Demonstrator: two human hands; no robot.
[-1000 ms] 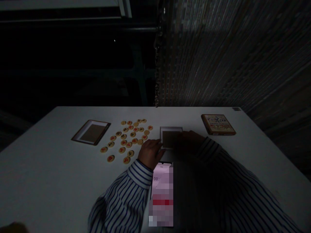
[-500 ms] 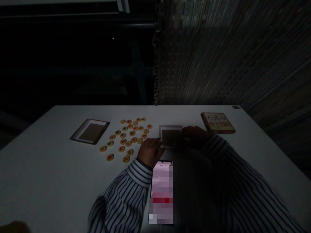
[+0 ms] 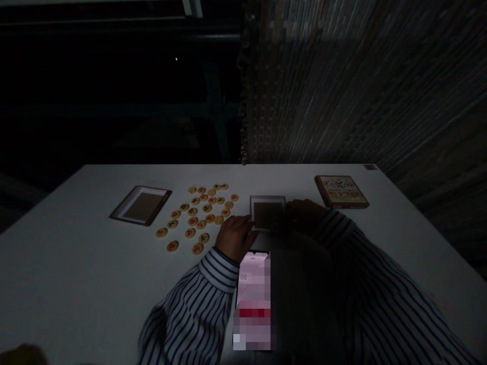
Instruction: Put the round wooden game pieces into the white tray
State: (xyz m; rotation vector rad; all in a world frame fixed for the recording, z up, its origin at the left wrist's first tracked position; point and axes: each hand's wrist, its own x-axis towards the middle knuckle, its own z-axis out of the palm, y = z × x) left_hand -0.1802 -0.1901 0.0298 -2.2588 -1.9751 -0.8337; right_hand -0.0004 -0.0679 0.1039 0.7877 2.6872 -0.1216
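Note:
A small shallow open box (image 3: pixel 268 197) with pale walls and a brown floor lies on the table between my hands. My left hand (image 3: pixel 234 238) grips its left edge, thumb at the near corner. At the box's right side is my right hand (image 3: pixel 304 213), in deep shadow; its fingers are too dark to make out. A faint round shape shows inside the box at the lower right, perhaps a chess piece. Several round Chinese chess pieces (image 3: pixel 207 208) with red or black characters are scattered left of the box, some blank side up.
A phone (image 3: pixel 253 284) lies before the box, its screen lit. An open box lid (image 3: pixel 125 205) rests at the left of the white table (image 3: pixel 76 284). On the right sits a printed box (image 3: pixel 341 190). A bead curtain (image 3: pixel 304 91) hangs behind.
A faint round shape now shows in the lower right of the small box. Both hands stay in nearly the same place, and the scattered pieces look unmoved.

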